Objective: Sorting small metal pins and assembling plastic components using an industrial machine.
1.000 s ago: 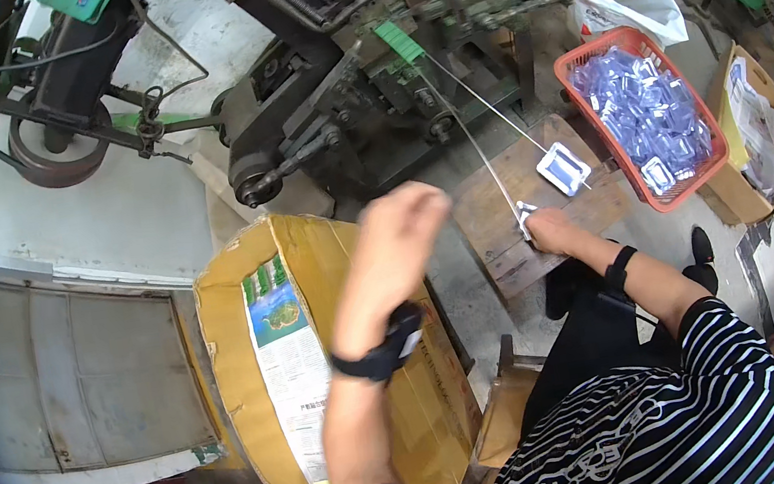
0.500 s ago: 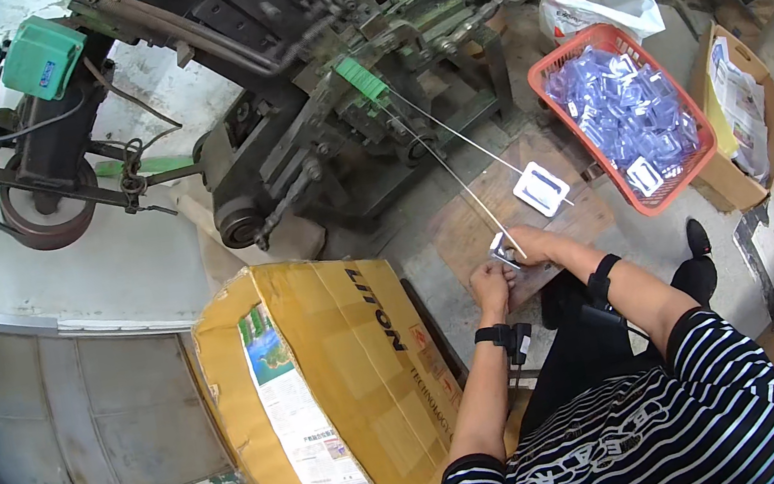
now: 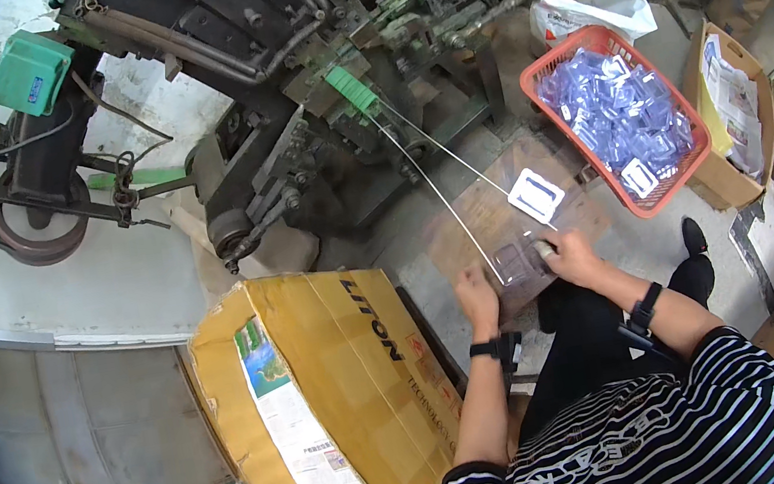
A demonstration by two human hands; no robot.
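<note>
On a worn brown board point(image 3: 494, 215), both hands point(image 3: 478, 293) point(image 3: 566, 254) pinch a clear plastic blister point(image 3: 515, 262).

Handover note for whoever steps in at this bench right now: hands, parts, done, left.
Left hand: on the brown work board, fingers at the near edge of a clear plastic blister tray; no closed grip visible.
Right hand: at the tray's right edge, fingertips pressing on it.
Parts: a white card-backed pack lies on the board just beyond the tray; two thin rods run from the machine's green block down to the board. The red basket to the right holds many blue bagged packs.
Done: basket well filled.
Left: tray in hand looks unfinished; one pack not yet in the basket.
</note>
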